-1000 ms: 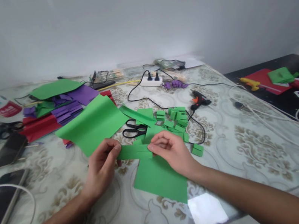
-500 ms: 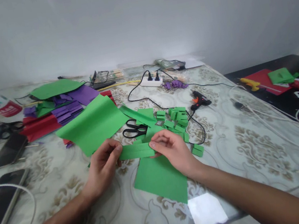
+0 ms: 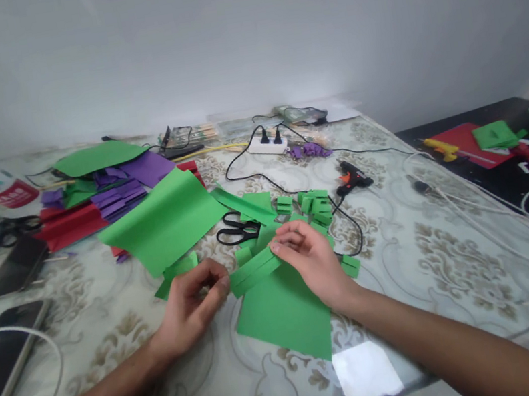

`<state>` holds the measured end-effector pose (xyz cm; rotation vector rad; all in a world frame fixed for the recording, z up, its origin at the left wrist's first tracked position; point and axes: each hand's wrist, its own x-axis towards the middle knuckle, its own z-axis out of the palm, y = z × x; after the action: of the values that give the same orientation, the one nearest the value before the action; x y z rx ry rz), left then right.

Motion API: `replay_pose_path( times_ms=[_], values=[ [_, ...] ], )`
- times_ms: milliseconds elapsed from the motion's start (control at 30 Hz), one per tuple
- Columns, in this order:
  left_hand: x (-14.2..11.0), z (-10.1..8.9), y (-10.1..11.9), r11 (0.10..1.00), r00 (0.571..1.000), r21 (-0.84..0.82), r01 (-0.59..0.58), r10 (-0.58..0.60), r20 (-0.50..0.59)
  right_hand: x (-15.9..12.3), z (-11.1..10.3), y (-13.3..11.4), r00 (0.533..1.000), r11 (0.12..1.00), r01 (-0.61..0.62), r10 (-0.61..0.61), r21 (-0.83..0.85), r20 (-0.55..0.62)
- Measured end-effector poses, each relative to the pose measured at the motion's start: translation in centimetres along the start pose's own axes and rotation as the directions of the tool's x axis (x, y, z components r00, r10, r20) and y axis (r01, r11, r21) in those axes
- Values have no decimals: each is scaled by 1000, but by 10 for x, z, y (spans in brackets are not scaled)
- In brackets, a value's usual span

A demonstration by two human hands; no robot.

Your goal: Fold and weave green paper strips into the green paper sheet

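Observation:
A folded strip of green paper (image 3: 255, 271) is stretched between my two hands, tilted with its right end higher. My right hand (image 3: 314, 267) pinches that right end between thumb and fingers. At the lower left end, the thumb and fingertips of my left hand (image 3: 194, 304) are closed on the strip's edge. Below the strip lies a flat green paper sheet (image 3: 285, 319). Black-handled scissors (image 3: 238, 228) rest just behind, partly covered by green paper. Several small folded green paper pieces (image 3: 315, 204) are heaped beyond my right hand.
A large curled green sheet (image 3: 167, 221) lies at the left, with red paper (image 3: 71, 225) and purple paper (image 3: 120, 198) behind. A black glue gun (image 3: 355, 176) and a white power strip (image 3: 268, 145) with cords stand farther back. Phones (image 3: 5, 359) lie at the left.
The strip has gone from level to slanted, its left end lower. My left hand has shifted right and down a little; my right hand has risen slightly.

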<state>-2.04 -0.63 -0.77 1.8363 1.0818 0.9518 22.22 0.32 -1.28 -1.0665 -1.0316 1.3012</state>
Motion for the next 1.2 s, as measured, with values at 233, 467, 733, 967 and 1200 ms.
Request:
replay_pose_path(
  times_ms=[233, 467, 733, 967, 1200],
  values=[
    [3, -3, 0, 1000, 997, -4, -31, 31, 76, -9, 4, -2, 991, 987, 124, -117, -104, 69],
    [-4, 12, 6, 980, 987, 147, -134, 118, 110, -23, 11, -3, 978, 966, 192, -173, -171, 120],
    [-3, 7, 15, 914, 957, 288, -287, 264, 118, -21, 8, -6, 965, 944, 215, -166, -249, 204],
    [-1, 3, 9, 739, 884, 489, -462, 424, 195, -18, 3, -7, 912, 756, 390, -237, -526, 335],
    [-1, 2, 6, 656, 855, 562, -504, 472, 216, -18, 0, -2, 901, 720, 420, -254, -552, 353]
  ],
)
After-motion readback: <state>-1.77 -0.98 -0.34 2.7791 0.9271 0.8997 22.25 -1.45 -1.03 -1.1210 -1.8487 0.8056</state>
